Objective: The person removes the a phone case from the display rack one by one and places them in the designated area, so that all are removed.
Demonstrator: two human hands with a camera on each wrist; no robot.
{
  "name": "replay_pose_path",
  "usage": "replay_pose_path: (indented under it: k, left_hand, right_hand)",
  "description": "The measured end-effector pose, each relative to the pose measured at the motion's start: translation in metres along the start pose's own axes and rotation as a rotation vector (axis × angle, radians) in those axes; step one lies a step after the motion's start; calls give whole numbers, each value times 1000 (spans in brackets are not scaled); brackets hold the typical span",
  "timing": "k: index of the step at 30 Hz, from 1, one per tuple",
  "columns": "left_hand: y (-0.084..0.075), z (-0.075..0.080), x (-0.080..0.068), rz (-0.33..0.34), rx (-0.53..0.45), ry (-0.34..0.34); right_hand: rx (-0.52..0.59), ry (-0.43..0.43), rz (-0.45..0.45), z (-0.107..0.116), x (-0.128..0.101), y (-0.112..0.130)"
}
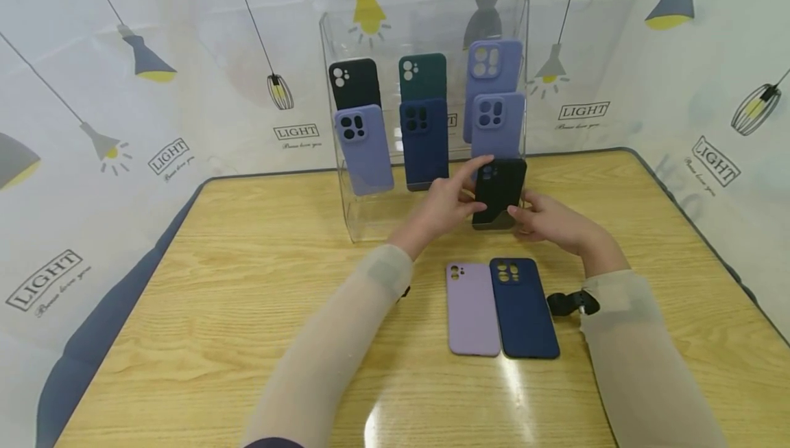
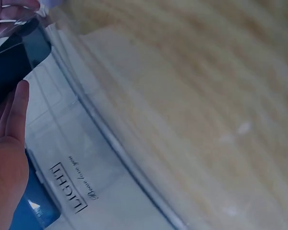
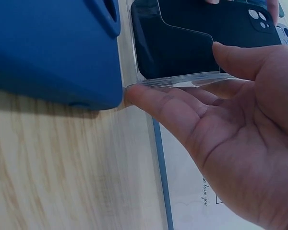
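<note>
both hands (image 1: 441, 204) (image 1: 549, 221) had a grip clamped on the black phone case (image 1: 498, 191) | sat low-right in the clear display rack (image 1: 345, 160) | lilac case (image 1: 472, 307) and navy case (image 1: 523, 307) lay near on tabletop (image 1: 247, 297)

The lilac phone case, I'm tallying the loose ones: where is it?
In the head view the lilac phone case lies flat on the wooden table, right of centre, touching the left edge of the navy case.
</note>
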State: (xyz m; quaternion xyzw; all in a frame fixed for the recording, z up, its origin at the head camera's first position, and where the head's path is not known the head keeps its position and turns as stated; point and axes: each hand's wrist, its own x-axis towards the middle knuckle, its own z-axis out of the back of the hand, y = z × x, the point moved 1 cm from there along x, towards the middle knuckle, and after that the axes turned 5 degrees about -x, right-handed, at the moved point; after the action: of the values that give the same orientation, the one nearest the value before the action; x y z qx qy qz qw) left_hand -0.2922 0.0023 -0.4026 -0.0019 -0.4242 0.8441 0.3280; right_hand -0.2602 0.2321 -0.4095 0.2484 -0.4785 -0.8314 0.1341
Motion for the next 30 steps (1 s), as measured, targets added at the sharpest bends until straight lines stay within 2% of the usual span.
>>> replay_pose_path:
  k: [4, 11, 15, 22, 30]
  left_hand:
    - [4, -4, 1, 24, -8, -7]
    - [6, -7, 3, 24, 14, -19]
    - [6, -7, 3, 24, 4, -49]
    - [-2, 4, -1, -15, -27, -130]
    - [-10, 15, -9, -71, -131, -196]
  right_hand:
    - [11, 3, 5, 0, 0, 1]
    - [19, -3, 7, 1, 0, 0]
    - [21, -4, 19, 1, 1, -1]
    - [6, -5, 8, 1, 1, -3]
    - [-11, -17, 4, 1, 0, -3]
